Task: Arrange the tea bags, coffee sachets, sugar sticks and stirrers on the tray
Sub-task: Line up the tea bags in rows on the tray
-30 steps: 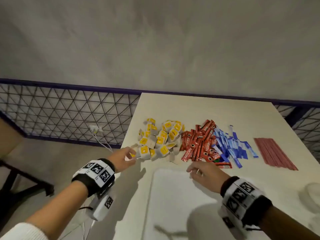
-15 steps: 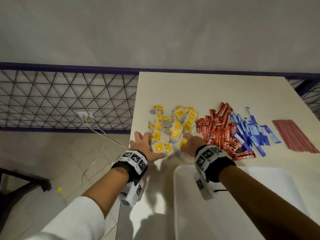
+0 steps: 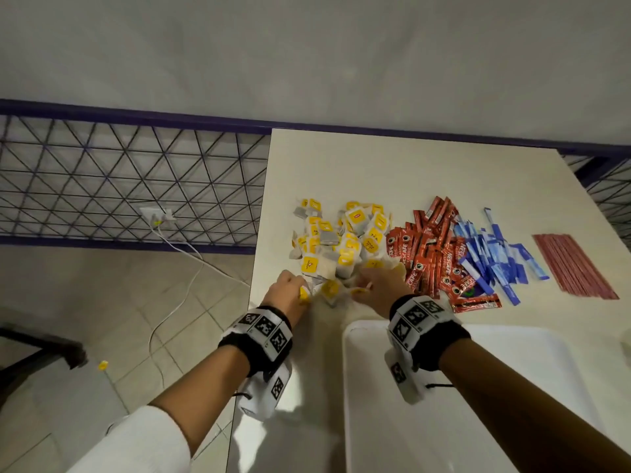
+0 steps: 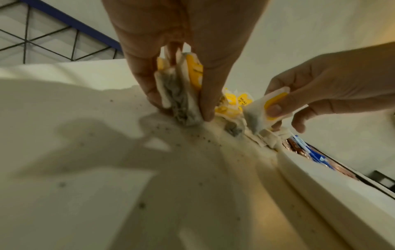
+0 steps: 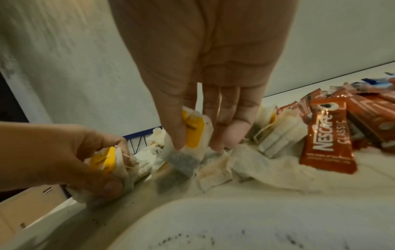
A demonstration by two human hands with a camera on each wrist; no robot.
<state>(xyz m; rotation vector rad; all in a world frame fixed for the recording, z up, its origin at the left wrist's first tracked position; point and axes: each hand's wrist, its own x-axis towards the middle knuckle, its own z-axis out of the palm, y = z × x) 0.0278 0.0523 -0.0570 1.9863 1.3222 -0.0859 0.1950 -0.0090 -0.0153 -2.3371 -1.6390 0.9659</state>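
Left hand (image 3: pixel 286 292): pinching a few tea bags (image 4: pixel 181 91), bags hanging down at the pile's (image 3: pixel 336 240) near-left edge.
Right hand (image 3: pixel 379 285): pinching one tea bag (image 5: pixel 188 135), nearer the tray (image 3: pixel 512 339).
Tray: lying just behind both hands, toward the person.

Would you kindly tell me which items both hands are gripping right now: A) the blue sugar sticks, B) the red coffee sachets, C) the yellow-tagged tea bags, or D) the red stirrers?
C: the left hand and the right hand each pinch yellow-tagged tea bags at the near edge of the pile.
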